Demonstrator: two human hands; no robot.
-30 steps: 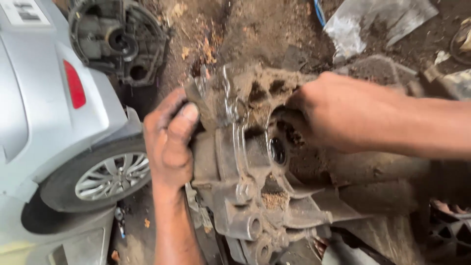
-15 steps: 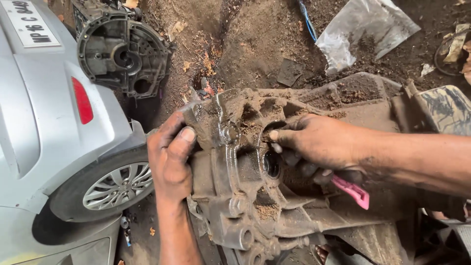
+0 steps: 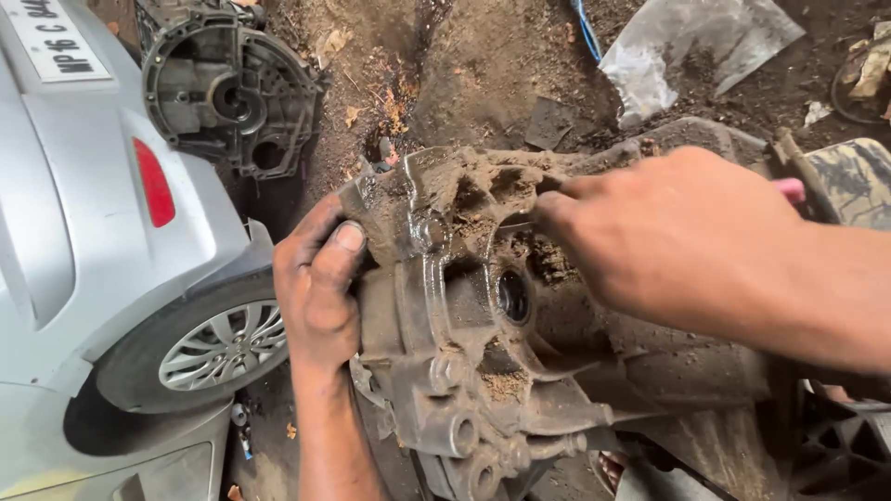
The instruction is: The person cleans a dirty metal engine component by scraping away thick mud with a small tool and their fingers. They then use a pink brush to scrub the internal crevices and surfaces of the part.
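Dirt-caked gearbox housing at centre, near side up. Left hand clamped on its left edge — thumb on top. Right hand over upper cavity, fingers curled inward; pink tool end behind knuckles — grip can't be told. Silver car at left; second housing far left on the ground.

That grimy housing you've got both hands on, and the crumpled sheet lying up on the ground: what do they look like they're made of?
Housing: looks like cast metal, probably aluminium, dull grey under caked dirt; ribs and bolt bosses suggest casting. Left hand grips its edge; right hand reaches into a pocket. Sheet: thin clear plastic, by its creases and sheen.
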